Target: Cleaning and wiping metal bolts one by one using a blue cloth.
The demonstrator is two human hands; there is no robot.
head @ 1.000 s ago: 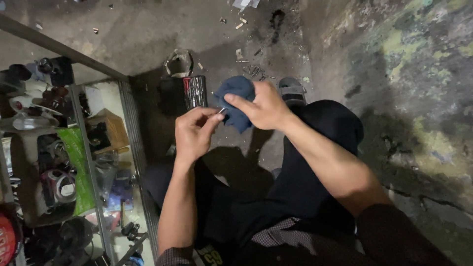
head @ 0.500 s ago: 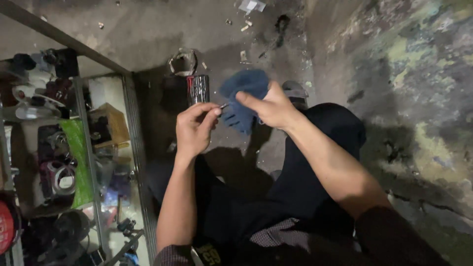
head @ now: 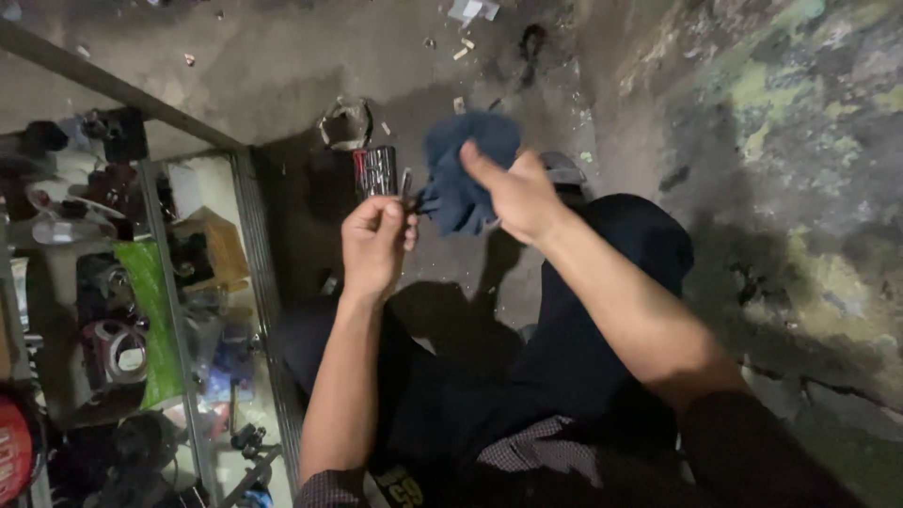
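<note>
Bare forearms, left hand (head: 374, 246) and right hand (head: 520, 193) ungloved. Dark trousers (head: 574, 348). Checked shirt hem (head: 536, 452), short sleeves.

At your left stands a glass display case (head: 202, 310) crowded with small goods, among them a green packet (head: 155, 320). Ahead of you, a shiny metal cylinder (head: 376, 171) stands on the dirty concrete floor (head: 282, 66), with a ring-shaped part (head: 346, 122) lying just beyond it and paper scraps (head: 467, 11) farther off.

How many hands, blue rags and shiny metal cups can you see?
Hands: 2, the left hand and the right hand
Blue rag: 1
Metal cup: 1
Total: 4
</note>
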